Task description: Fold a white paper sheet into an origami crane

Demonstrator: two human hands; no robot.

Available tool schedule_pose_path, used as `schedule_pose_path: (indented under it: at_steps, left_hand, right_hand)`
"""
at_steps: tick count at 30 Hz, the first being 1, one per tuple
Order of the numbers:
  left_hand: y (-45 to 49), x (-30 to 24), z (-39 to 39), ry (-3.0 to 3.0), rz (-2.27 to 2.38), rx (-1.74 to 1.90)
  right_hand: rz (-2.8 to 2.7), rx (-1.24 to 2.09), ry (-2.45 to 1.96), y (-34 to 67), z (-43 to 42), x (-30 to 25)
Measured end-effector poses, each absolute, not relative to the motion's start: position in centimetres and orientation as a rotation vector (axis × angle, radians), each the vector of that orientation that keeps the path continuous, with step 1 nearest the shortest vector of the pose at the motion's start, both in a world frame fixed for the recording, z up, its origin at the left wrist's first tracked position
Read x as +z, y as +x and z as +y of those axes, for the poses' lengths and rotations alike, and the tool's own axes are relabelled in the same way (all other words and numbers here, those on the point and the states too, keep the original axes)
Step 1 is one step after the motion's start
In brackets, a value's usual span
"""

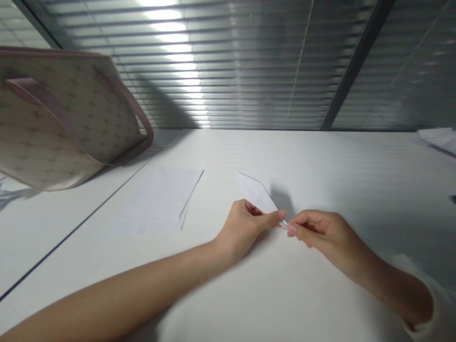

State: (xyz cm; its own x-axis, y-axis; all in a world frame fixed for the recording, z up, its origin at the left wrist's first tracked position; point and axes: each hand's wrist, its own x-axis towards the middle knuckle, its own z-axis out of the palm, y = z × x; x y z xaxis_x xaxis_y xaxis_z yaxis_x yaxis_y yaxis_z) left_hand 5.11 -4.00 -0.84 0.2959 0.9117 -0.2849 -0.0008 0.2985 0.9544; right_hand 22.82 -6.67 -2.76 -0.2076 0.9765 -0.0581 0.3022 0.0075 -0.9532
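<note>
A folded piece of white paper [257,194] is held a little above the white table, its pointed end towards my right hand. My left hand [245,225] grips it along the lower edge, thumb on top near the tip. The fingers of my right hand [317,230] pinch the narrow tip of the same paper, close to my left thumb. Part of the folded paper is hidden behind my left hand. To the left, a few loose white sheets [160,197] lie in a slightly fanned stack.
A pale patterned handbag [71,118] with pink handles stands at the back left. Behind the white table [285,294] is a glass partition with blinds [231,66]. A dark seam crosses the table at left. Crumpled white paper [440,137] lies at the far right edge.
</note>
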Motion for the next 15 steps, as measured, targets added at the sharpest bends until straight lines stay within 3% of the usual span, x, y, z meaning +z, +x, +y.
schedule_pose_path:
  at_steps: [15]
  left_hand:
    - [4.33, -0.78, -3.6, 1.058, 1.131, 0.646]
  right_hand:
    - [-1.638, 1.26, -1.268, 23.46, -6.38, -2.53]
